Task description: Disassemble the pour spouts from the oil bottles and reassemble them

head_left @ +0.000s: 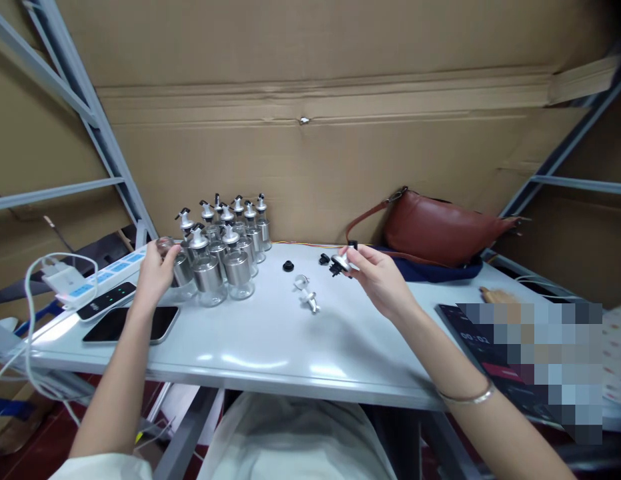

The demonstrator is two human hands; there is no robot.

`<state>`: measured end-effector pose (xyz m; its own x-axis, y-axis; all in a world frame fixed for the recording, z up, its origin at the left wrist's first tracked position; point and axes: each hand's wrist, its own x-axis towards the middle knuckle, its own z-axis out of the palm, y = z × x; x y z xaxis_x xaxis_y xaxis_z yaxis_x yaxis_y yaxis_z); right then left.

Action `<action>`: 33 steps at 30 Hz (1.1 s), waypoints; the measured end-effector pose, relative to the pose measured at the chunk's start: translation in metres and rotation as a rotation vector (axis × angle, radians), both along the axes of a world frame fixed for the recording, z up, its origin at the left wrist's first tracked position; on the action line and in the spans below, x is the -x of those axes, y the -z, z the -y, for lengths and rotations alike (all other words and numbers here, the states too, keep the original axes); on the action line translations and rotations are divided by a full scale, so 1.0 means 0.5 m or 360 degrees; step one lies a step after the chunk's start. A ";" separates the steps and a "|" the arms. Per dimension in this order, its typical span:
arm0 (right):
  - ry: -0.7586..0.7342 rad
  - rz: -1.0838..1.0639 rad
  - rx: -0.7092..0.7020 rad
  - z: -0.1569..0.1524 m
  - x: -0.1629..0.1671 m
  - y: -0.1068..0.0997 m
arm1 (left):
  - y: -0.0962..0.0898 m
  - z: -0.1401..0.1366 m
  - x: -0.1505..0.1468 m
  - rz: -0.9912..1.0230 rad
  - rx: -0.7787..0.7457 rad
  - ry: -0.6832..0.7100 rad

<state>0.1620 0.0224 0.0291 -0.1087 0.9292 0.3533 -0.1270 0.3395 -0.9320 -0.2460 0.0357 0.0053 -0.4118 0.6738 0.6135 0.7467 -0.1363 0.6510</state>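
Observation:
At the left end of the bottle group, my left hand [157, 270] is closed around the top of an uncapped glass bottle [165, 244]; its lower part is largely hidden by the hand. My right hand [377, 277] pinches a silver pourer cap [342, 262] with black parts, held above the table. Between my hands lie a black stopper [288, 266], another black piece [324, 259] and loose silver pourer pieces [310, 302]. Several glass oil bottles [208, 277] with steel sleeves and silver pourer tops stand upright beside my left hand.
A brown leather bag [435, 223] rests on dark blue cloth at the back right. On the left lie a phone [115, 327], a black device [105, 301] and a power strip [120, 273] with white cables. A dark tablet-like screen [470, 340] lies at right. Cardboard [315, 173] walls the back.

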 end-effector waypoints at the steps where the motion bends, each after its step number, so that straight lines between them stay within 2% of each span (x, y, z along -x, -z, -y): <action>1: -0.0004 0.0015 -0.0007 0.004 0.000 0.000 | 0.003 0.001 -0.001 0.0057 -0.0072 -0.0029; 5: -0.0079 0.0046 -0.0003 0.019 -0.004 0.000 | -0.016 0.043 -0.028 0.0195 -0.0373 -0.0223; 7: -0.0104 0.0052 -0.0001 0.025 -0.005 0.000 | -0.040 0.079 -0.055 0.0141 -0.0537 -0.0142; 10: -0.0121 0.0026 0.0015 0.036 -0.001 -0.004 | -0.078 0.134 -0.111 0.0013 -0.0969 -0.0113; 11: -0.0115 0.0010 0.0012 0.041 0.002 -0.006 | -0.087 0.150 -0.135 -0.0002 -0.1008 -0.0056; 12: -0.0102 -0.0005 -0.0001 0.046 0.004 -0.008 | -0.093 0.164 -0.160 0.0011 -0.0950 0.0041; 13: -0.0079 -0.0017 -0.0027 0.052 0.007 -0.010 | -0.095 0.176 -0.187 0.0039 -0.0791 0.0200; 15: -0.0009 -0.0038 -0.0108 0.067 0.011 -0.014 | -0.084 0.194 -0.245 0.0087 -0.0599 0.0497; 20: 0.0286 -0.0059 -0.0431 0.115 0.013 -0.024 | -0.011 0.205 -0.384 0.0095 -0.0248 0.1051; 23: 0.0470 -0.0075 -0.0699 0.137 0.015 -0.026 | 0.015 0.200 -0.444 0.0139 0.0003 0.1339; 28: 0.0611 -0.0122 -0.0975 0.147 0.026 -0.020 | 0.021 0.190 -0.494 0.0269 0.0199 0.1548; 33: 0.0719 -0.0027 -0.0988 0.139 0.031 -0.016 | 0.033 0.177 -0.506 0.0400 0.0094 0.1721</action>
